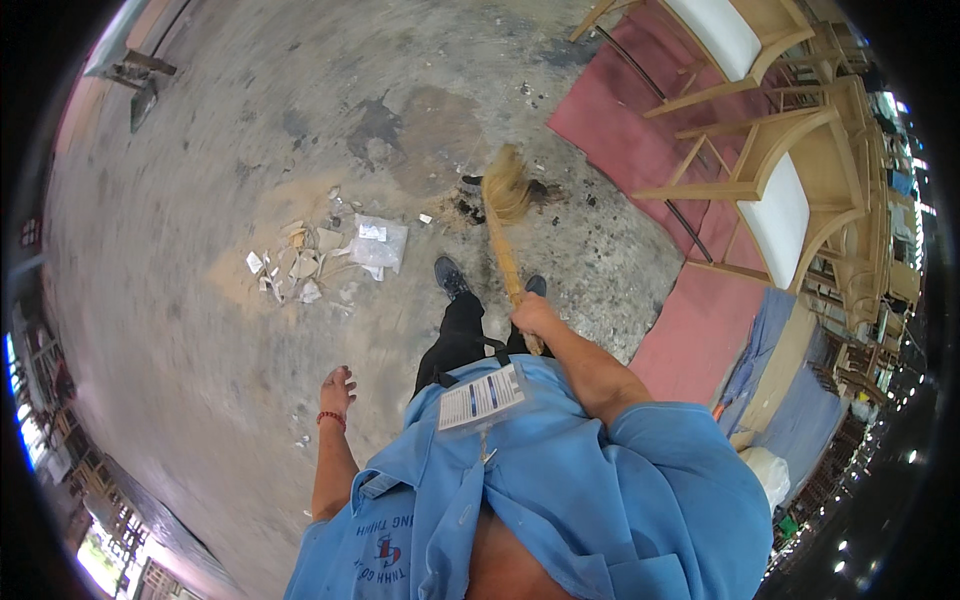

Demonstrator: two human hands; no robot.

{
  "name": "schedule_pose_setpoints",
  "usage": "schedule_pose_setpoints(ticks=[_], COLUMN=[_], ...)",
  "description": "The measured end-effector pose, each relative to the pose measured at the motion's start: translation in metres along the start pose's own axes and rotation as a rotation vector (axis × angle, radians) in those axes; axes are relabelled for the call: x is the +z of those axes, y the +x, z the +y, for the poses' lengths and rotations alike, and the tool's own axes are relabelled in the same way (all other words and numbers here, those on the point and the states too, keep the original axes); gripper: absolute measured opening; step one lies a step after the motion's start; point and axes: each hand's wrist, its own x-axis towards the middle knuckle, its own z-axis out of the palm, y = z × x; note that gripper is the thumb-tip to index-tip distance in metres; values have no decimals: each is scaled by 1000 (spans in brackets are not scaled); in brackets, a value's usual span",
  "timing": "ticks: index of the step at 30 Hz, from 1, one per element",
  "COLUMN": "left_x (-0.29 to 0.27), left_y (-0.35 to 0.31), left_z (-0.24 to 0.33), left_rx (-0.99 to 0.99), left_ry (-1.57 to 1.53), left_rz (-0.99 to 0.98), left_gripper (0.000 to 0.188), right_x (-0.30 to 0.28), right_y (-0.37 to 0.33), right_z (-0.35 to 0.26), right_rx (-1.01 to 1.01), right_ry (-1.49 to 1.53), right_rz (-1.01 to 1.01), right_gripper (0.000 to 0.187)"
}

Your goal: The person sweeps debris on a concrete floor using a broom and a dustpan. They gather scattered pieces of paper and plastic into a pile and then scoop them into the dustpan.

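My right hand (535, 314) is wrapped round the handle of a straw broom (505, 250) in front of me. Its pale, bushy head rests on the concrete floor beside dark debris (468, 208), beyond my shoes. My left hand (339, 388), with a red bead bracelet at the wrist, hangs out to the left, empty, its fingers loosely bent and a little apart. Ahead of that hand lies a heap of paper scraps and broken bits (296, 262) in sawdust-coloured dust. A clear plastic bag (378, 245) lies against the heap's right side.
Wooden chairs with white seats (778, 225) stand at the right on a red mat (615, 125). Blue and tan cloths (775, 365) lie nearer on that side. A stand's leg (143, 100) reaches the floor at the far left. An ID badge (482, 398) hangs at my front.
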Motion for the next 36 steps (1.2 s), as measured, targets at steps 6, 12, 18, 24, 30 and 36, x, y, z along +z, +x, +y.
schedule_pose_setpoints(ticks=[6, 12, 18, 24, 30, 36], left_x=[-3, 13, 46, 57, 32, 30], left_y=[-4, -13, -43, -106, -166, -160], left_z=[-25, -50, -93, -174, -216, -201], left_rx=[-50, -45, -7, -66, -156, -103], left_ry=[-31, -92, -164, -109, -67, -53], left_rz=[20, 53, 74, 116, 226, 199], left_gripper=[46, 45, 45, 47, 48, 47], right_x=[5, -27, -85, -88, -14, -69], right_y=[-12, -44, -83, -4, 19, -40], right_z=[-36, -16, 108, 200, 150, 165], right_rx=[-160, -381, -354, -225, -201, -288], right_ry=[-195, -209, -323, -271, -2, 95], right_rz=[-199, -127, 84, 160, -108, -137], right_gripper=[48, 56, 57, 49, 49, 55])
